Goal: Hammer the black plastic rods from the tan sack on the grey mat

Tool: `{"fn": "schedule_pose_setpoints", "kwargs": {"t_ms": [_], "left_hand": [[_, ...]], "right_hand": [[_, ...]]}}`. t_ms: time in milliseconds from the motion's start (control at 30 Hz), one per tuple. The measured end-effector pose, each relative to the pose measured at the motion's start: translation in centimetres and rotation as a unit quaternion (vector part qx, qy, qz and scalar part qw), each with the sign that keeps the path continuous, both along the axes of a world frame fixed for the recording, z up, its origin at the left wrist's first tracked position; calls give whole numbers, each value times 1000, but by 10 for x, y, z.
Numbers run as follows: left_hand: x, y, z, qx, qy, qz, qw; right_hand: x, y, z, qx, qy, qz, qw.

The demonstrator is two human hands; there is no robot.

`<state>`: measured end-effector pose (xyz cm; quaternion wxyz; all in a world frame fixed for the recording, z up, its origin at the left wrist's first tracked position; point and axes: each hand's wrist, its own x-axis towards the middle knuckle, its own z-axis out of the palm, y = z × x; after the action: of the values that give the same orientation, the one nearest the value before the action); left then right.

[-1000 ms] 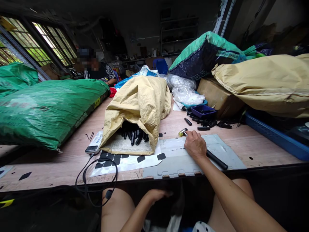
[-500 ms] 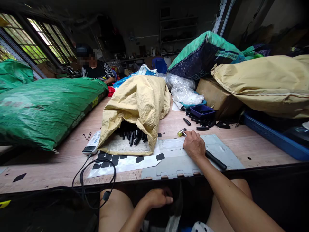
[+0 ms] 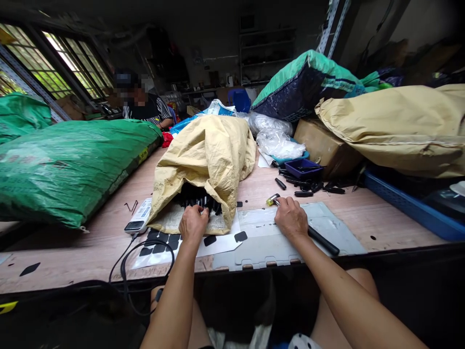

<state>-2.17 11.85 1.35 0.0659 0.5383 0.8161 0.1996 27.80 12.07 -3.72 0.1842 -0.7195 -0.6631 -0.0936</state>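
Note:
My left hand (image 3: 192,224) reaches into the open mouth of a tan woven sack (image 3: 209,160), its fingers curled among the black cylindrical parts (image 3: 198,199) spilling out there; whether it grips one is hidden. My right hand (image 3: 290,218) rests on a grey foam mat (image 3: 269,237), closed around a black-handled tool (image 3: 322,240) that lies flat, its metal tip pointing to a small yellow piece (image 3: 271,198). A white sheet with black stickers (image 3: 170,245) lies under the sack's mouth.
A big green sack (image 3: 69,165) fills the left of the table. Another tan sack (image 3: 395,126), a cardboard box (image 3: 323,145), a purple tray (image 3: 303,168) and loose black parts (image 3: 308,186) crowd the right. A remote (image 3: 139,215) and black cable (image 3: 145,271) lie near the front edge. Another person (image 3: 140,102) sits far back.
My left hand came up from my lap below the table edge and now reaches into the tan sack's mouth. My right hand stayed on the tool.

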Motion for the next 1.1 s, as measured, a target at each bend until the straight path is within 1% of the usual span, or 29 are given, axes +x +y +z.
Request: {"fn": "schedule_pose_setpoints", "kwargs": {"t_ms": [100,200,267,333,367,400,467,500,533,600,667,733,800,867,967,1100], "left_hand": [[1,-5,-3,-46,15,5,999],[-7,-25,-1,-53,14,12,998],[-15,-42,2,-26,13,25,999],[-18,-59,6,30,5,32,999],[-16,-67,9,62,-10,22,998],[-11,-73,11,90,-38,-2,995],[10,-81,15,123,-121,-87,981],[23,-82,15,124,-161,-138,969],[38,-81,14,118,-189,-187,957],[67,-72,7,102,-200,-259,939],[90,-58,-7,93,-174,-290,936],[105,-42,-21,92,-146,-298,939],[112,-29,-33,95,-124,-296,942],[114,-21,-41,96,-104,-293,946],[115,-17,-45,93,-92,-287,949],[112,-17,-47,94,-122,-289,945]], "right_hand": [[0,0,0,-1,-2,-3,1000],[0,1,0,-2,-2,-4,1000],[0,1,-1,-2,-3,-6,1000],[-1,1,-1,-1,-7,-8,1000],[-1,1,-1,-1,-8,-8,1000],[-1,1,-2,0,-10,-7,1000],[0,1,-2,1,-11,-7,1000],[0,1,-3,3,-11,-7,1000],[0,1,-3,4,-11,-7,1000],[1,1,-3,6,-10,-7,1000],[1,1,-3,5,-9,-6,1000],[0,2,-3,3,-10,-5,1000],[0,2,-2,2,-10,-6,1000],[0,2,-2,3,-10,-7,1000],[0,1,-2,5,-7,-6,1000],[0,0,-1,3,0,-5,1000]]}}
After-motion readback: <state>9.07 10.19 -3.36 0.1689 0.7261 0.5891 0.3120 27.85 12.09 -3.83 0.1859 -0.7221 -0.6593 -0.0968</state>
